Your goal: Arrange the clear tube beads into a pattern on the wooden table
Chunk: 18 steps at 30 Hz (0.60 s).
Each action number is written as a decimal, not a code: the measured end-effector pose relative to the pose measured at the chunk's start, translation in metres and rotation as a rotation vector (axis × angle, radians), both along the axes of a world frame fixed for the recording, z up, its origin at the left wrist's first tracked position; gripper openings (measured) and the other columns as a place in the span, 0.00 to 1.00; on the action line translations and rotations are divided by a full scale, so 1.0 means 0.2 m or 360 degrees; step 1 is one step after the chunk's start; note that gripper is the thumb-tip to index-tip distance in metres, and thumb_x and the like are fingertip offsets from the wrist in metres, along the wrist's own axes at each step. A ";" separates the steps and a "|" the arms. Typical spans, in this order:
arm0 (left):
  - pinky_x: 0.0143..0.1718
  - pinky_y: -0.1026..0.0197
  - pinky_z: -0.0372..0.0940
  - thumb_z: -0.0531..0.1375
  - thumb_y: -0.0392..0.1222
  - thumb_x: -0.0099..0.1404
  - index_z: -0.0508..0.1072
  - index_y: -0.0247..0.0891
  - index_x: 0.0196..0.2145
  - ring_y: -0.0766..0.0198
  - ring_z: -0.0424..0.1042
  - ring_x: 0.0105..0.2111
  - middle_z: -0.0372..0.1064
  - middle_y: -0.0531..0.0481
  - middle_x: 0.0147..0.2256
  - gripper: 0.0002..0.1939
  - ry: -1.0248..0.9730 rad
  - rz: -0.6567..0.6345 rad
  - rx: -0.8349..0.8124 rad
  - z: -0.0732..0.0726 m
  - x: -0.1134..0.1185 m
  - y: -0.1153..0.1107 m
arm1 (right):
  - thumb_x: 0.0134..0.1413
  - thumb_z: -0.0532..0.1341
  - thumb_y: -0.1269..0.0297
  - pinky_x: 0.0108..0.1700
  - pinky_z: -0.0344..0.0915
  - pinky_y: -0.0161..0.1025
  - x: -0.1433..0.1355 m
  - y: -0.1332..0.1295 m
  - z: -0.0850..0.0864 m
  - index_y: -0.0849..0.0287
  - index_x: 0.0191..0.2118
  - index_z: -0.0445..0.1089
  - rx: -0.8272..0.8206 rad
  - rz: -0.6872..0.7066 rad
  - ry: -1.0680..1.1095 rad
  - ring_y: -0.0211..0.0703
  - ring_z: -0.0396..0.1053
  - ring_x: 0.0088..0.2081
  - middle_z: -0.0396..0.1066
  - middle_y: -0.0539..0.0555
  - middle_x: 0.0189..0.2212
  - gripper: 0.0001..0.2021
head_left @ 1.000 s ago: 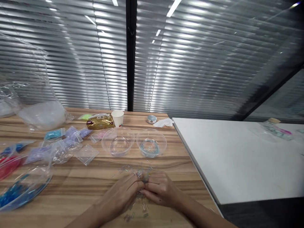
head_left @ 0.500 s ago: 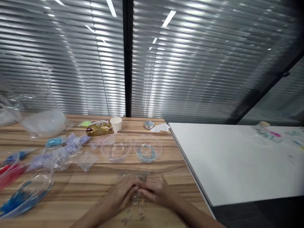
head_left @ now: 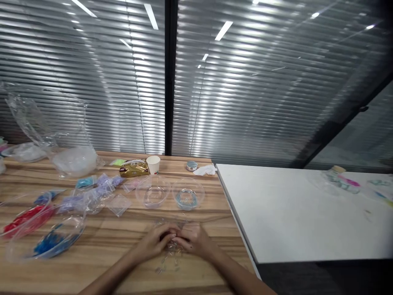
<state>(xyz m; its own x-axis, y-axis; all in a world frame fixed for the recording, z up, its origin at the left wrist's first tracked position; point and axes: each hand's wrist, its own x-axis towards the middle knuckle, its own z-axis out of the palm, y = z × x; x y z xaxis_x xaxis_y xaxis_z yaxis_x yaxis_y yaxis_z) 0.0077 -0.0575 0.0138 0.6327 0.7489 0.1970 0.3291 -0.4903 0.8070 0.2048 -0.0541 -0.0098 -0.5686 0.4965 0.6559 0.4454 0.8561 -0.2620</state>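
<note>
Clear plastic makes up four open bowls on the wood-grain table [head_left: 101, 246]: two stand side by side beyond the hands, two at the left. Of the near-central pair, the right bowl [head_left: 200, 189] shows pale blue around its base; whether the left bowl [head_left: 138, 186] holds anything is hard to tell. At the left, one bowl contains red pieces [head_left: 30, 220], the other blue pieces [head_left: 50, 241]. Small clear pieces [head_left: 173, 250], too blurred to count, lie scattered beneath and just in front of two hands. The left hand [head_left: 158, 241] and right hand [head_left: 194, 239] meet at their fingertips; I cannot tell what they pinch. Farther back stand one white cup [head_left: 153, 164], one gold packet [head_left: 134, 168] and one round tin [head_left: 191, 166].
</note>
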 end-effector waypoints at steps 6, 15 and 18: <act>0.35 0.64 0.65 0.57 0.46 0.64 0.75 0.34 0.39 0.61 0.72 0.32 0.75 0.45 0.35 0.13 -0.0155 0.0070 -0.0475 -0.01 0.00 0.04 | 0.67 0.50 0.61 0.27 0.55 0.34 0.01 0.01 -0.02 0.60 0.26 0.69 -0.0005 0.0024 -0.0079 0.35 0.66 0.23 0.70 0.50 0.21 0.20; 0.29 0.64 0.65 0.64 0.53 0.58 0.76 0.31 0.38 0.63 0.72 0.25 0.75 0.45 0.28 0.20 -0.0317 0.0027 -0.0734 -0.05 -0.02 0.08 | 0.68 0.49 0.60 0.28 0.55 0.34 0.01 0.00 -0.03 0.61 0.29 0.70 -0.0095 0.0058 -0.0011 0.37 0.67 0.24 0.72 0.51 0.23 0.19; 0.29 0.64 0.65 0.65 0.53 0.56 0.76 0.31 0.37 0.64 0.71 0.25 0.75 0.46 0.27 0.20 -0.0338 0.0047 -0.0705 -0.07 -0.02 0.09 | 0.68 0.48 0.61 0.27 0.55 0.34 0.00 0.01 -0.05 0.60 0.28 0.70 -0.0051 0.0048 -0.0023 0.37 0.67 0.24 0.71 0.51 0.22 0.20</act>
